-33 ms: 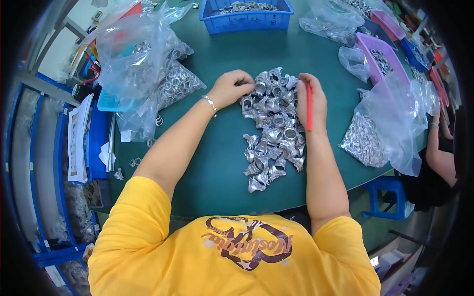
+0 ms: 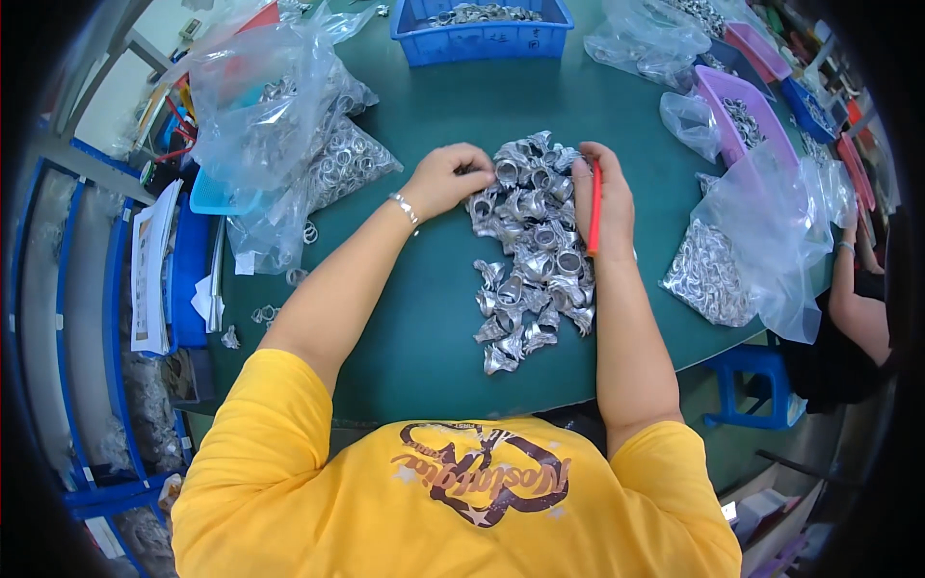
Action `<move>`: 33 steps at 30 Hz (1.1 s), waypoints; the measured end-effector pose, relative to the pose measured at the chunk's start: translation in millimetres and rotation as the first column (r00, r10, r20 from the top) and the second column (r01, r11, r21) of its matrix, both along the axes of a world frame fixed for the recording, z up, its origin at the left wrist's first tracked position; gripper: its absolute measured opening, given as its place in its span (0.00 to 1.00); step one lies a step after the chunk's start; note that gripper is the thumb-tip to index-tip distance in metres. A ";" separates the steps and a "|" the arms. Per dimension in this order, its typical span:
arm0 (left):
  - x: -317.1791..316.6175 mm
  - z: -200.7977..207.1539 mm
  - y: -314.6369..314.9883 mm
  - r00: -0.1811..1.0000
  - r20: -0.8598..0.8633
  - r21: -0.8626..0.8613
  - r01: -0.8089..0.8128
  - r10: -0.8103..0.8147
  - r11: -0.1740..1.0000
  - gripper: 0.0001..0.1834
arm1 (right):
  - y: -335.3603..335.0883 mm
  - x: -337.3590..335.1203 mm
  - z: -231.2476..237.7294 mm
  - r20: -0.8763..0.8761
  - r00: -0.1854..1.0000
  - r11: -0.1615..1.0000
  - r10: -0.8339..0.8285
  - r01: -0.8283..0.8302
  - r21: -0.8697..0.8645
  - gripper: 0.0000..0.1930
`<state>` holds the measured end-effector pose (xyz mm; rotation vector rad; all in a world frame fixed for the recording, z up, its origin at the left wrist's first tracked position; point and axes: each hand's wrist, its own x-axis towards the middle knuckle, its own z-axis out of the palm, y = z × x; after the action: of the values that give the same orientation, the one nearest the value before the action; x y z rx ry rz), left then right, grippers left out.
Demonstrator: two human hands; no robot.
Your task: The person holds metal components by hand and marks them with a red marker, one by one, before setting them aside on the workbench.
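Observation:
A long pile of silver metal rings (image 2: 525, 231) with bulky, sculpted tops lies on the green table in front of me. My left hand (image 2: 448, 176) rests at the pile's upper left edge. Its fingers are loosely curled, the thumb stands apart from the index finger, and no object shows between them. A silver bracelet (image 2: 405, 207) is on that wrist. Along the pile's right side stands my right hand (image 2: 607, 202), palm edge down, fingertips by the uppermost rings. It holds a thin red pen-like stick (image 2: 594, 207), which points toward me.
Clear bags of rings lie left (image 2: 352, 164) and right (image 2: 711, 275). Beyond the pile stands a blue bin (image 2: 482, 43) of metal pieces. A purple basket (image 2: 708, 96) is at right, near a co-worker's arm (image 2: 853, 299). Loose rings (image 2: 265, 314) lie by my left forearm.
The red stick and my right hand have shifted slightly left, and the stick leans more. My left hand has moved a touch, its fingers a little more curled.

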<state>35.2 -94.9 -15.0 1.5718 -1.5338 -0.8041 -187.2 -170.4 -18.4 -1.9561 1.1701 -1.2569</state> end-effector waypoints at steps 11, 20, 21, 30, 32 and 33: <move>-24.1 -2.8 135.3 0.958 0.153 -0.178 -0.214 0.242 0.960 0.10 | 39.9 30.8 12.5 0.188 0.729 0.728 0.658 -0.680 0.090 0.10; -78.3 19.2 200.5 0.855 0.451 -0.276 -0.141 0.258 0.951 0.47 | -5.4 -38.4 37.0 0.060 0.962 0.946 0.265 -0.271 0.176 0.12; -90.2 18.8 205.5 0.839 0.496 -0.253 -0.107 0.224 0.962 0.52 | -14.1 -59.7 25.5 0.015 0.951 0.943 0.310 -0.309 0.122 0.13; -138.4 5.5 187.8 0.788 0.608 -0.107 -0.039 0.096 0.993 0.64 | 97.7 -93.9 6.7 -0.376 0.664 0.683 0.646 -0.723 -0.103 0.55; -137.5 2.9 182.4 0.775 0.616 -0.151 -0.058 0.140 0.987 0.64 | 105.2 -81.6 6.3 -0.338 0.694 0.682 0.636 -0.710 -0.175 0.55; -136.6 2.0 179.8 0.771 0.617 -0.144 -0.085 0.157 0.986 0.61 | 104.4 -74.8 2.0 -0.336 0.726 0.699 0.600 -0.680 -0.220 0.53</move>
<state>-101.4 84.8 -13.0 1.9468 -1.8646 -0.0943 -262.0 -66.0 -16.5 -2.5100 0.2654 -0.8716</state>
